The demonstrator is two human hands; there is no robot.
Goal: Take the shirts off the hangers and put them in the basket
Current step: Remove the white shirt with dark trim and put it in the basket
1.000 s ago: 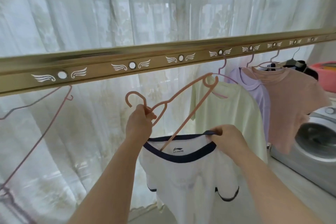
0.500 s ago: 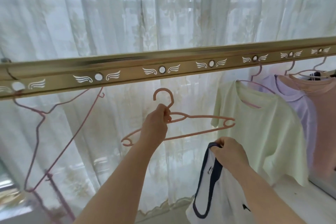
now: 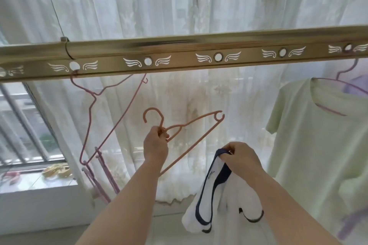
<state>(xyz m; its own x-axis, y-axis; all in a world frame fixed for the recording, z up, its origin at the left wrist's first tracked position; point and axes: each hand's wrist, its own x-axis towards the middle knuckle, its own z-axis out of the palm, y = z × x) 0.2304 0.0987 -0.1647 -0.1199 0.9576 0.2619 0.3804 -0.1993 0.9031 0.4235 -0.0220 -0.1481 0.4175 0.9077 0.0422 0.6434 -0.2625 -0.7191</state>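
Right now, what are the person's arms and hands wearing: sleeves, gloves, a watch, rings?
The left hand and right hand have no gloves, and no ring shows on the visible fingers. The left forearm and right forearm are uncovered to the frame's lower edge: no sleeve, watch or bracelet.

No word or number can be read anywhere. At the lower middle of the frame, the white fabric shirt with navy collar trim (image 3: 231, 195) bears a small dark logo mark (image 3: 211, 173) just below its collar, too small and creased to make out. Across the middle, the long gold metal drying rail (image 3: 179, 47) carries a row of white wing emblems (image 3: 203, 58), one pair flanking each round hole (image 3: 218, 57).
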